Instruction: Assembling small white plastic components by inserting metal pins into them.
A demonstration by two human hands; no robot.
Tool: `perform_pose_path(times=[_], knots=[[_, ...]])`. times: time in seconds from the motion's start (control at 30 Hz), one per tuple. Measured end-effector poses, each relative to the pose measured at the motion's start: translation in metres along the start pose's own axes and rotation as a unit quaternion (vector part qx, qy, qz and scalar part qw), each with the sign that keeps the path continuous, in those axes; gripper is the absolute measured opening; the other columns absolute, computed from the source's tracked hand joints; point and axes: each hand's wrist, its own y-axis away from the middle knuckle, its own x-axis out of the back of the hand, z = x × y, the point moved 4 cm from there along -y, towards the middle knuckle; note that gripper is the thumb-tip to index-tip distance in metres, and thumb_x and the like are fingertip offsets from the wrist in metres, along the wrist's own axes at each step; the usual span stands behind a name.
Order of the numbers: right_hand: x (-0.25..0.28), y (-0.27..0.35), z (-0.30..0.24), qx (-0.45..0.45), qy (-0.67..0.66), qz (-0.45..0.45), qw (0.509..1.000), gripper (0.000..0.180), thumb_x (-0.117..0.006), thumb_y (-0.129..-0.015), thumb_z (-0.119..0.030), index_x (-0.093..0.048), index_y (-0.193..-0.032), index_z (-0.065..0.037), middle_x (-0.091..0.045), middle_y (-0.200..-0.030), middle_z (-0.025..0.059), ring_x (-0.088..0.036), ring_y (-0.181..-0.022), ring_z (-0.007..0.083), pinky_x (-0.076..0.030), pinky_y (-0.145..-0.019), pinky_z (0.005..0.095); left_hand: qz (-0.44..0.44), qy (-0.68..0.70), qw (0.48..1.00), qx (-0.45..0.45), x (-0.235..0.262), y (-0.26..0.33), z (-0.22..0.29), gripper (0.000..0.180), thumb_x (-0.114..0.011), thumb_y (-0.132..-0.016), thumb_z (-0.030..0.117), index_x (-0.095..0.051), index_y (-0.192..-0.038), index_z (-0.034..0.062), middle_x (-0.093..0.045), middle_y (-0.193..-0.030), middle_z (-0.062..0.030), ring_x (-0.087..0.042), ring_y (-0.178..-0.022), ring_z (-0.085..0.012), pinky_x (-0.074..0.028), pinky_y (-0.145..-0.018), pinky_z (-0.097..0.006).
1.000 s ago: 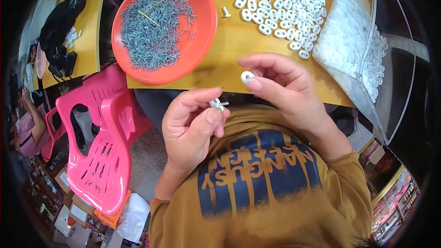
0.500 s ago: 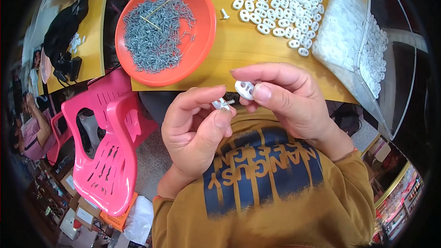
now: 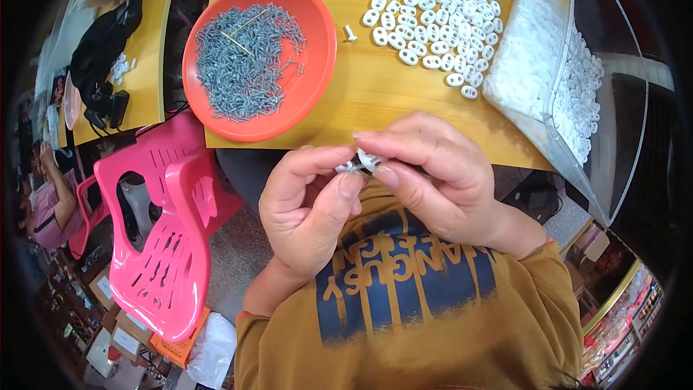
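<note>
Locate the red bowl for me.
In the head view, the red bowl sits upper left on the yellow table, left of the white oval pieces.

White piece on the left [image 3: 344, 167]: small and pale; sits pinched between thumb and forefinger of the left hand [image 3: 307, 198]; shows only in part, full outline hidden by the fingertips.
Metal screw [image 3: 357, 164]: short, threaded, dark grey; sticks out from the left-hand piece; points rightward, bridging the narrow gap to the other piece; tip too small to tell whether inserted or only just beside.
White piece on the right [image 3: 369, 159]: rounded, glossy; stands tilted between thumb and fingers of the right hand [image 3: 444, 177]; partly covered.
</note>
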Motion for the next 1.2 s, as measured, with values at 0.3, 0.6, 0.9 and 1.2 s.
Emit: perform_pose_path(times=[0.3,0.6,0.9,1.2], knots=[[-0.003,0.001,-0.005,0.076,0.074,-0.001,0.994,0.029,-0.059,-0.08,0.002,-0.058,-0.109,0.002,-0.06,-0.089,0.011,-0.057,-0.075,0.02,-0.046,-0.064,0.028,-0.003,-0.009,1.0,-0.008,-0.001,0.001,0.0,0.02,-0.055,-0.084,-0.003,-0.052,-0.103,0.0,-0.056,-0.087,-0.0044,-0.052,-0.065,-0.0045,-0.045,-0.056,-0.016],[-0.003,0.002,-0.002,0.052,0.035,0.01,0.998,0.033,-0.06,-0.074,0.005,-0.059,-0.106,0.001,-0.059,-0.08,0.0102,-0.058,-0.069,0.0233,-0.047,-0.059,0.03,-0.011,0.018,1.0,0.01,-0.003,0.003,-0.003,0.024,-0.053,-0.085,-0.003,-0.047,-0.108,0.0003,-0.057,-0.089,-0.0069,-0.053,-0.067,-0.0064,-0.046,-0.057,-0.017],[-0.003,0.01,0.009,-0.037,-0.133,0.046,0.989,0.017,-0.056,-0.082,0.001,-0.056,-0.099,0.001,-0.058,-0.08,0.0057,-0.057,-0.071,0.0109,-0.047,-0.063,0.023,-0.066,0.041,0.997,0.014,-0.005,0.004,-0.003,0.032,-0.049,-0.087,-0.001,-0.043,-0.118,-0.0045,-0.059,-0.097,-0.013,-0.057,-0.075,-0.0113,-0.049,-0.061,-0.021],[-0.004,0.014,0.008,-0.098,-0.222,0.041,0.969,0.013,-0.057,-0.082,0.0,-0.059,-0.095,0.001,-0.059,-0.081,0.0072,-0.058,-0.072,0.0122,-0.046,-0.062,0.0235,-0.086,0.052,0.993,0.069,-0.003,0.003,-0.001,0.033,-0.05,-0.086,-0.003,-0.046,-0.118,-0.005,-0.06,-0.091,-0.0108,-0.056,-0.068,-0.0095,-0.047,-0.058,-0.019]])
